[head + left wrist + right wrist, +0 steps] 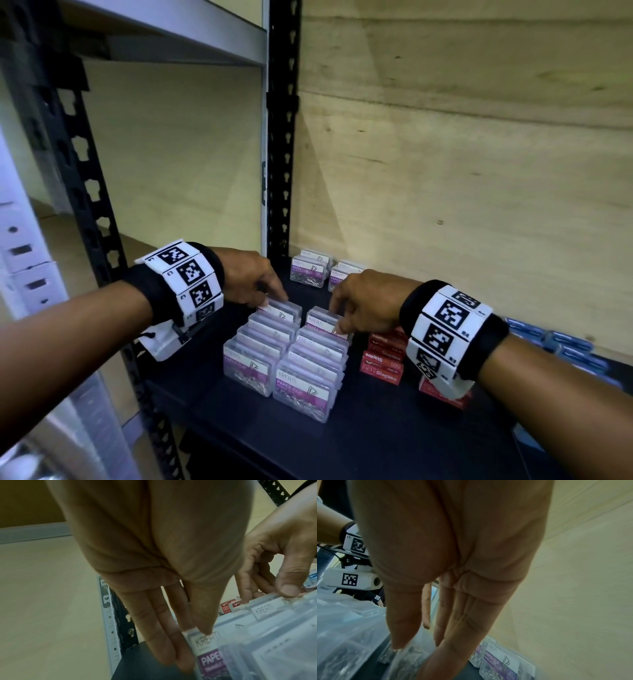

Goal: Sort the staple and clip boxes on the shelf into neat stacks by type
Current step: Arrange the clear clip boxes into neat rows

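As hands (251, 277) (363, 303) pinch clip boxes (286, 307), wall (445, 171) looms.

clear boxes (301, 394) lbl'd KREATI PAPER CLIP, red boxes (382, 359) lbl'd Staples

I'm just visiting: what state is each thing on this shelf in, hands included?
Left hand: pinches left row's rear box.
Right hand: pinches right row's rear box.
Clear clip boxes: lids shut, upright, in two rows side by side.
Loose clip boxes: shut, apart from the rows near the back wall.
Red staple boxes: lying flat in piles.
Blue boxes: grouped at far right, partly hidden.
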Action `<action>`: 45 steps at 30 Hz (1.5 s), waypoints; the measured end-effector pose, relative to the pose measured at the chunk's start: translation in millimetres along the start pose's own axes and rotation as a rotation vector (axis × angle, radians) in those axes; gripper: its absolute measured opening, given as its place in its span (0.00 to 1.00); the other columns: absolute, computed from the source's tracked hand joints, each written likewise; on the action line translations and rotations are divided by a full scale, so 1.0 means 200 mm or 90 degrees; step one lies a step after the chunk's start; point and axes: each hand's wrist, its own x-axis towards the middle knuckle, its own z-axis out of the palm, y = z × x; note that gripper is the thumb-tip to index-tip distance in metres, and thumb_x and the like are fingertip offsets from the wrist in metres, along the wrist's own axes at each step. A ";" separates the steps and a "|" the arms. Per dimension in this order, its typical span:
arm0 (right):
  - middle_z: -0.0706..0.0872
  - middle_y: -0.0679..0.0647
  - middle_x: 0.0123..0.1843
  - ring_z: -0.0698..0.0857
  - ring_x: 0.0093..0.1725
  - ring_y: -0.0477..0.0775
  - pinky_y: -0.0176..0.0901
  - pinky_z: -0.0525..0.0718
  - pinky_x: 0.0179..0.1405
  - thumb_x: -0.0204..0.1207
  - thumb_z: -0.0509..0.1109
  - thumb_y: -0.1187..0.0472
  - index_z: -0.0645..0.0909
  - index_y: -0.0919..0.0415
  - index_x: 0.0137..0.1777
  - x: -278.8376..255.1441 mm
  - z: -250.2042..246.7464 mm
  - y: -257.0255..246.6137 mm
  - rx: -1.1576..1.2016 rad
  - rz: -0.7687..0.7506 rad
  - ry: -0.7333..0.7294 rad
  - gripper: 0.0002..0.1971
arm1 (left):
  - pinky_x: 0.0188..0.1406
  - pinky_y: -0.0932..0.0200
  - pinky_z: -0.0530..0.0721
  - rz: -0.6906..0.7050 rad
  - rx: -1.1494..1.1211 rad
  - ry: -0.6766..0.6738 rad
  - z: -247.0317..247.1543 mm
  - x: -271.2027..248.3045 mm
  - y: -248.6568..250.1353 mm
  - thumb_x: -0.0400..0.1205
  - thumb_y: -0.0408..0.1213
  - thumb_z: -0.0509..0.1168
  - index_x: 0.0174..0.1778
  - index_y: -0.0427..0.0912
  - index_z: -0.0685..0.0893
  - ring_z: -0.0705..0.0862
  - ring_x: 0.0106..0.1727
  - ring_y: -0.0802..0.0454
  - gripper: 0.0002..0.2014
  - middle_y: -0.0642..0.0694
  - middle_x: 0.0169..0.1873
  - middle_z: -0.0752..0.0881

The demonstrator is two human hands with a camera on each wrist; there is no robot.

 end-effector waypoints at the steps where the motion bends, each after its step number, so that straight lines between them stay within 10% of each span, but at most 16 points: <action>1: 0.87 0.46 0.61 0.81 0.50 0.46 0.39 0.77 0.49 0.79 0.72 0.48 0.81 0.51 0.68 0.00 0.00 0.00 0.000 0.000 -0.002 0.19 | 0.61 0.60 0.81 -0.002 -0.005 -0.002 0.00 -0.01 0.00 0.86 0.41 0.62 0.71 0.62 0.78 0.85 0.56 0.61 0.18 0.57 0.58 0.87; 25: 0.92 0.48 0.50 0.90 0.49 0.47 0.40 0.84 0.53 0.81 0.70 0.51 0.81 0.52 0.68 -0.04 0.00 0.01 0.067 -0.031 -0.064 0.17 | 0.62 0.57 0.83 0.018 -0.071 0.004 0.03 -0.04 0.03 0.86 0.40 0.61 0.68 0.58 0.81 0.86 0.55 0.62 0.16 0.60 0.58 0.87; 35: 0.90 0.44 0.42 0.88 0.45 0.46 0.41 0.84 0.56 0.81 0.69 0.46 0.84 0.47 0.63 0.02 -0.04 0.08 0.093 -0.026 -0.055 0.14 | 0.61 0.61 0.78 -0.020 -0.051 0.037 -0.05 0.04 0.05 0.84 0.54 0.60 0.66 0.60 0.82 0.83 0.55 0.61 0.16 0.61 0.57 0.85; 45: 0.88 0.51 0.58 0.86 0.55 0.55 0.44 0.82 0.53 0.78 0.73 0.49 0.83 0.52 0.62 0.27 -0.15 0.31 -0.054 0.064 0.098 0.15 | 0.55 0.60 0.80 -0.010 0.081 0.184 -0.21 0.35 -0.05 0.84 0.49 0.63 0.64 0.54 0.83 0.82 0.51 0.58 0.14 0.55 0.58 0.86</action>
